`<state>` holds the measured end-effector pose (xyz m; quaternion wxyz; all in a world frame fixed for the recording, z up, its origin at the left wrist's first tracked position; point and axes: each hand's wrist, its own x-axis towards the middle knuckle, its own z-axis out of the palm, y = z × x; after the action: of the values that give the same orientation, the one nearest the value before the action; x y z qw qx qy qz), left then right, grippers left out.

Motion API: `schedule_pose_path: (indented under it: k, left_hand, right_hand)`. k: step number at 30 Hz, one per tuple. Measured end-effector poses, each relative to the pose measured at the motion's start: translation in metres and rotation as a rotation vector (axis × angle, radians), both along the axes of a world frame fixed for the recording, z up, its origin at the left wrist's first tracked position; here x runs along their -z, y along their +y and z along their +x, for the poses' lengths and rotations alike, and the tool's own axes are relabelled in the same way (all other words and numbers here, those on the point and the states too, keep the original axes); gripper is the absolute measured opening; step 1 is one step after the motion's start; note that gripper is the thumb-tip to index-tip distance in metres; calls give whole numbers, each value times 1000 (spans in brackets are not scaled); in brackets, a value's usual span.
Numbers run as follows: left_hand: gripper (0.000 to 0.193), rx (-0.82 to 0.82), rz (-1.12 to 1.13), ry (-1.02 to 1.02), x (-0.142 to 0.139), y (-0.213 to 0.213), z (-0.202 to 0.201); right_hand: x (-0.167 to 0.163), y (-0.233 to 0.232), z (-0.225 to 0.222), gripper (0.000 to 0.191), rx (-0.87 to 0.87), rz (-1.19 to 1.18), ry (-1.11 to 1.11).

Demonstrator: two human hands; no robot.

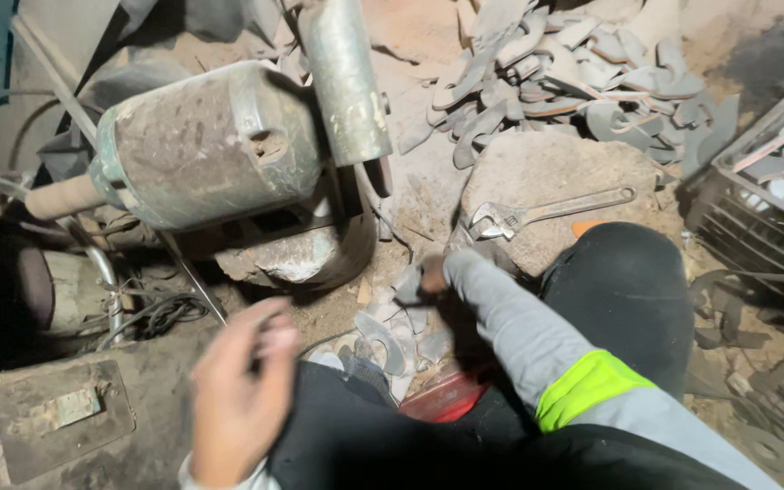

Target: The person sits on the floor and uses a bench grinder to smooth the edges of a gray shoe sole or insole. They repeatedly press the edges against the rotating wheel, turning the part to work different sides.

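Observation:
My right hand point(431, 272) reaches down in a grey sleeve with a yellow-green band and touches a small heap of curved grey metal pieces point(390, 338) on the dirt floor between my knees. The sleeve hides most of that hand, and its grip is hidden. My left hand point(240, 392) hovers blurred in the foreground, fingers loosely bent with nothing seen in them. It is just left of the heap and below the grinder motor point(201, 145).
An adjustable wrench point(546, 211) lies on a flat stone point(555, 181). A big pile of curved metal pieces point(573, 73) lies at the back. A dark crate point(764, 200) with more pieces stands at right. Cables point(161, 316) and a red object point(446, 399) are near my legs.

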<state>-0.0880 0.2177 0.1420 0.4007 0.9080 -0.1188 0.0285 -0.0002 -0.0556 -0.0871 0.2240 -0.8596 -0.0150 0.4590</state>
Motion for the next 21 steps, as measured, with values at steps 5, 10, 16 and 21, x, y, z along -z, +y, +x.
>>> schedule_pose_path:
  k: [5, 10, 16, 21]
  left_hand:
    - [37, 608, 42, 78, 18, -93, 25]
    - [42, 628, 90, 406, 83, -145, 42]
    - [67, 294, -345, 620, 148, -176, 58]
    - [54, 152, -733, 780, 159, -180, 77]
  right_hand:
    - [-72, -77, 51, 36, 306, 96, -525]
    - [-120, -136, 52, 37, 531, 410, -806]
    - [-98, -134, 41, 39, 622, 755, -846]
    - [-90, -120, 48, 33, 601, 798, -689]
